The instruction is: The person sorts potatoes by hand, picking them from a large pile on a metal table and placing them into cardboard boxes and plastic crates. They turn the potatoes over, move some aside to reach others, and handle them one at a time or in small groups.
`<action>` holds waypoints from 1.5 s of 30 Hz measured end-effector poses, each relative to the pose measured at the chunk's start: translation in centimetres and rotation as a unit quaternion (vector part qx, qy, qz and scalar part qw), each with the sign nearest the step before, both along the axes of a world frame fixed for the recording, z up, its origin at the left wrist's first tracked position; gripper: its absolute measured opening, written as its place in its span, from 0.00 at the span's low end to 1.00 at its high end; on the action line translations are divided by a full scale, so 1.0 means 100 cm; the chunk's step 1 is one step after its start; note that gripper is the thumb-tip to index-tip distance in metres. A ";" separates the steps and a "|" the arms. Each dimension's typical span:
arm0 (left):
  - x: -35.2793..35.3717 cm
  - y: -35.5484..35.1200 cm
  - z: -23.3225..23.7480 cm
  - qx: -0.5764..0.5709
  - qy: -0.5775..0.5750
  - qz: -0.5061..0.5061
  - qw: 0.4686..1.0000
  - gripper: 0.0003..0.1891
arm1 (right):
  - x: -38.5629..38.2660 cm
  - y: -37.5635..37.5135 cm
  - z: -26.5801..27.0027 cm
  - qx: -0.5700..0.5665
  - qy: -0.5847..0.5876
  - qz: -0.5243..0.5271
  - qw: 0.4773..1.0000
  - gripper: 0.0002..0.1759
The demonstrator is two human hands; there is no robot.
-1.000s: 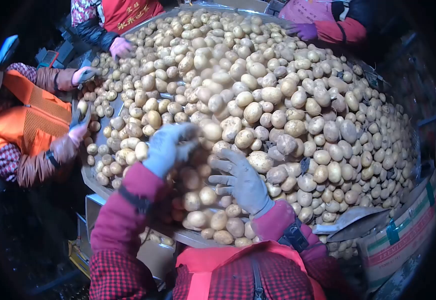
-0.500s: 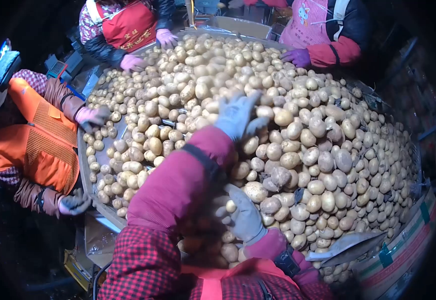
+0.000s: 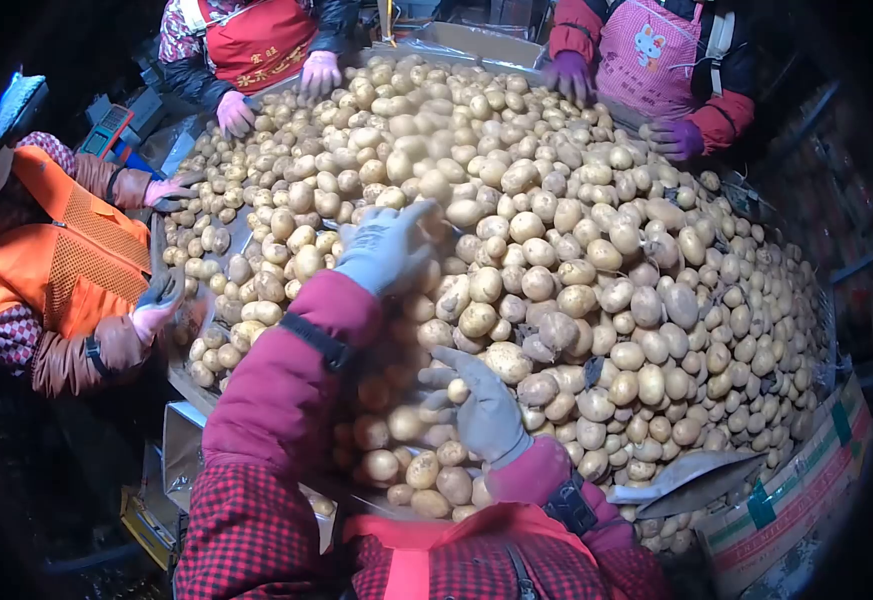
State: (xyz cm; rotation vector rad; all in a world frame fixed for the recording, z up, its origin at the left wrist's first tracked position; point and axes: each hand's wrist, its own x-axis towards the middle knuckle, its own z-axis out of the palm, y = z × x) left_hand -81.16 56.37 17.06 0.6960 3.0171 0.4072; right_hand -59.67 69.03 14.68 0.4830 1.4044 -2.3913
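Both of my hands wear grey-blue gloves over a large heap of potatoes (image 3: 646, 300). My left hand (image 3: 386, 248) reaches across the middle of the heap; its fingers point to the right, spread, with no potato seen in them. Nearer my body, my right hand (image 3: 486, 408) has its fingers and thumb apart, with a small potato (image 3: 457, 391) between them. Below and to the left of it, larger potatoes (image 3: 422, 470) lie near the table's front edge.
A person in an orange vest (image 3: 101, 245) stands at the left, hands by the table rim. Two people in a red apron (image 3: 261, 45) and a pink apron (image 3: 646, 60) face me. A cardboard box (image 3: 786, 490) and a scoop-like sheet (image 3: 691, 482) are at the right front.
My left hand has moved left and slightly nearer, while my right hand has shifted a little with the small potato. The co-workers' hands have moved along the heap's edges.
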 end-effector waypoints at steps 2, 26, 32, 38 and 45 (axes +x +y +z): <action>0.003 -0.029 -0.009 -0.003 0.031 0.011 0.999 0.28 | 0.000 0.001 0.003 0.039 0.036 0.017 0.998 0.27; -0.054 0.068 -0.049 -0.029 0.179 -0.064 0.981 0.31 | -0.006 0.004 0.010 -0.077 -0.089 -0.017 0.993 0.25; -0.109 0.055 -0.058 -0.034 0.153 0.014 0.988 0.27 | -0.005 0.012 0.008 -0.073 -0.053 0.026 0.996 0.25; -0.174 -0.012 -0.082 0.046 0.106 0.014 0.993 0.24 | -0.005 0.014 0.006 -0.082 -0.053 0.032 0.995 0.26; -0.121 -0.089 -0.064 -0.088 0.090 0.072 0.989 0.15 | -0.007 0.004 0.008 -0.066 -0.077 0.002 0.995 0.24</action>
